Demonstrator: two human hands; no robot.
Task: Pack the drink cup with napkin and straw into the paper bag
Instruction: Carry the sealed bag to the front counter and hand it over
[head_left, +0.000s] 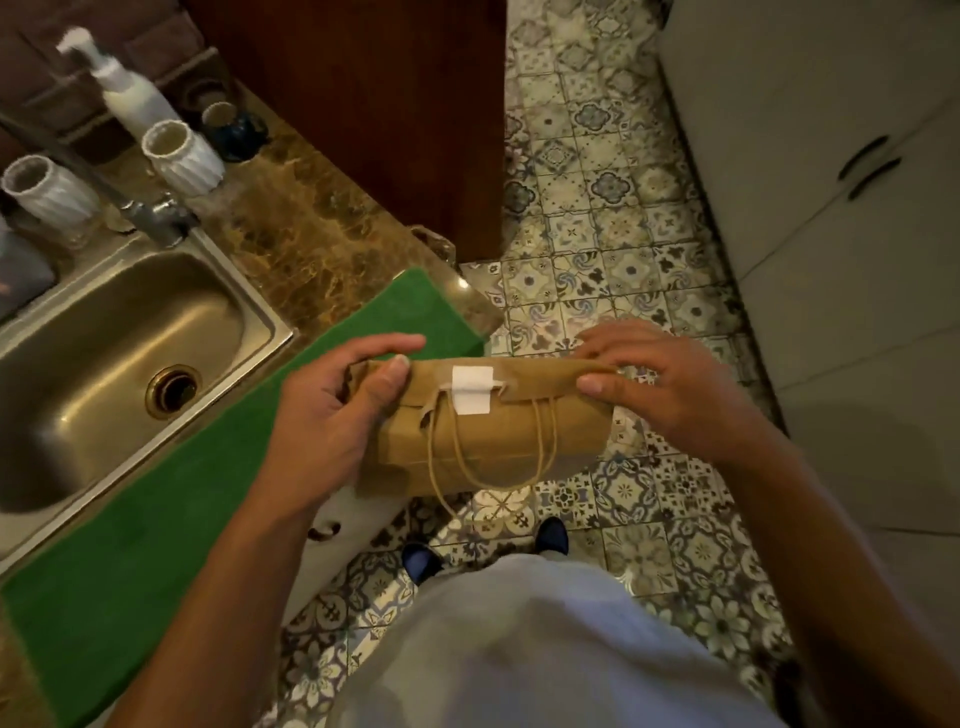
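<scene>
While both hands, left hand (332, 415) and right hand (670, 384), grip its ends, the thin paper bag (488, 436) between them looks light and easily crushed.

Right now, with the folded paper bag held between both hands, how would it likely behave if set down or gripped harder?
The paper bag looks thin and creased, so it would probably crumple under a squeeze. Its rounded bulge suggests it might roll if laid sideways. The white sticker alone holds the fold, and the twine handles dangle loose, likely snagging.
</scene>
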